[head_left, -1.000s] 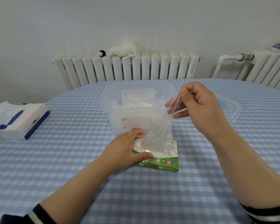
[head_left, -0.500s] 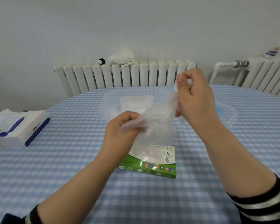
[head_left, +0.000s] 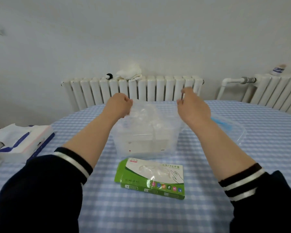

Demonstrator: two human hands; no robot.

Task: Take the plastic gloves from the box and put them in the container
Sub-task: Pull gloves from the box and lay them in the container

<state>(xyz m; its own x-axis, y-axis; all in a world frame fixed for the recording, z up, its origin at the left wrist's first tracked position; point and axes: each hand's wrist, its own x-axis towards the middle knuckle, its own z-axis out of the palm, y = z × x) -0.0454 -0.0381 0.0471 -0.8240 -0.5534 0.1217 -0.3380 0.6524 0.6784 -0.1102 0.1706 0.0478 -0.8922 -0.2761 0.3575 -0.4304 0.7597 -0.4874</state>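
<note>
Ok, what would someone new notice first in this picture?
Both hands, left hand and right hand, stretch a clear plastic glove above the clear container mid-table. Nearer the camera lies the green glove box on the blue checked tablecloth.

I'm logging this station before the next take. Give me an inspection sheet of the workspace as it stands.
Surface: blue-and-white checked tablecloth.
Job's things: thin clear plastic glove stretched above clear plastic container; green glove box in front of it.
Clutter: tissue pack at left; clear lid at right.
Hands: left hand and right hand each pinch the glove.
Cables: nothing seen.
Surroundings: white radiators, white wall.
</note>
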